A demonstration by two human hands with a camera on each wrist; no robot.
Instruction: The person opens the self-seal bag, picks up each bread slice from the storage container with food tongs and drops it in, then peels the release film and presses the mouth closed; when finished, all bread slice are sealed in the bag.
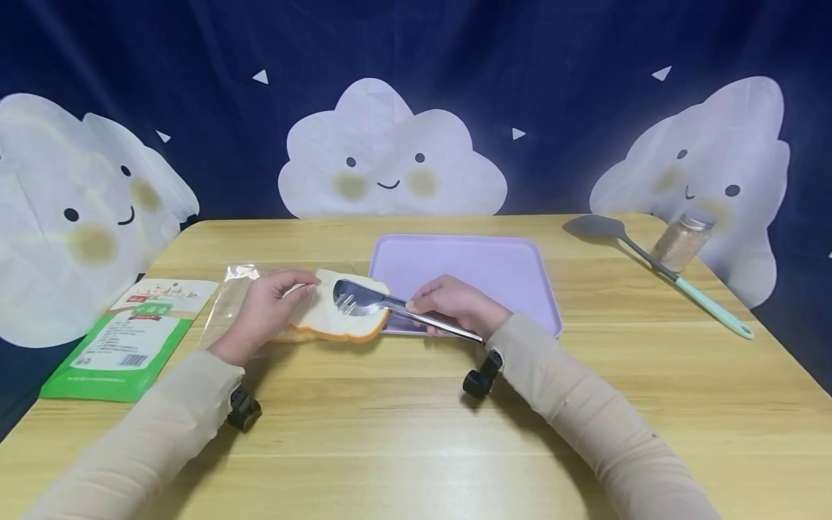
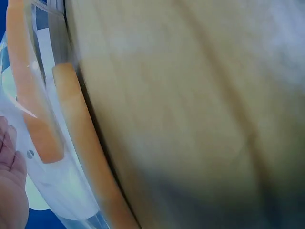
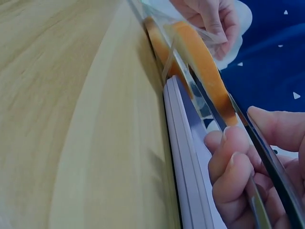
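My right hand (image 1: 455, 302) grips metal tongs (image 1: 364, 300), one spoon-like jaw lying over the top of an upper bread slice (image 1: 318, 315). In the right wrist view, the tong arms pass above and below that slice (image 3: 205, 64). Beneath it rests another orange-crusted slice (image 2: 93, 148), in a clear plastic bag (image 1: 227, 292). The left hand (image 1: 269, 310) is at the bag's mouth beside the upper slice, thumb and fingers pinching the film. The upper slice's right end overhangs the near left corner of a lilac tray (image 1: 455, 267).
A green and white packet (image 1: 126, 347) lies at the left. Toward the far right edge are a grey spatula (image 1: 594, 227) with a mint handle and a glass jar (image 1: 682, 242) with a metal lid. A dark cloud-print curtain (image 1: 552, 58) hangs behind the table.
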